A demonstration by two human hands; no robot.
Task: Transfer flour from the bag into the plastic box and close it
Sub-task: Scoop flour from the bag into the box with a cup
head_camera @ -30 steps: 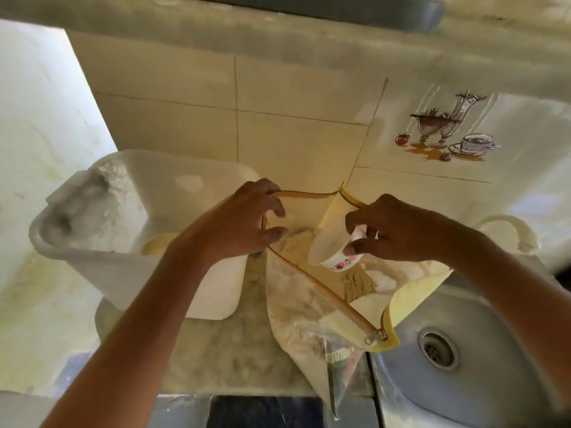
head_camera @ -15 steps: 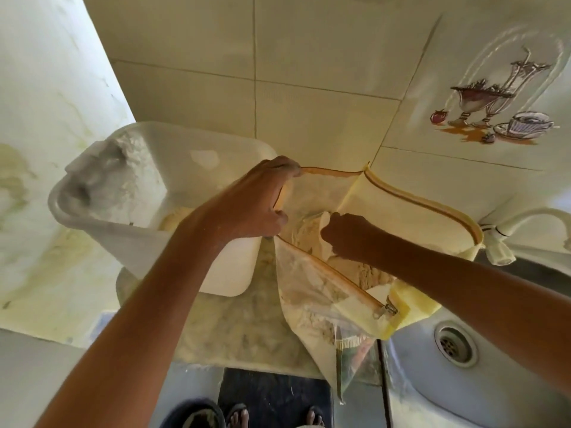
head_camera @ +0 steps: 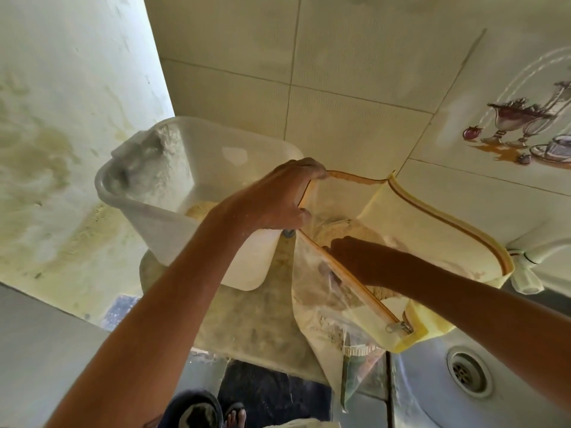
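The left hand (head_camera: 278, 196) reaches forward from the lower left, forearm stretched long, and its fingers are clenched round the zipper edge of the bag (head_camera: 438, 223), pinching it up near the bag's left corner and pulling the mouth wide. The right hand (head_camera: 349, 253) comes in from the right, forearm sloping down across the near zipper edge, and dips inside the bag; its fingers are sunk in shadow and partly hidden behind the bag's clear front panel, so I cannot tell whether they grasp anything. The bag is pale yellow with an orange-brown zipper band running round its open mouth, a metal zipper pull (head_camera: 398, 327) hanging at the near right corner, and a see-through front dusted with flour (head_camera: 349, 230), which lies in a tan heap inside. It stands on the table (head_camera: 247, 319), between the plastic box (head_camera: 197, 211) and the sink (head_camera: 463, 366). The plastic box, white and translucent, sits just beside the bag on its left, lidless, its inner walls caked with white powder and a little tan flour showing at the bottom. A tap (head_camera: 525, 257) juts in at the right edge.
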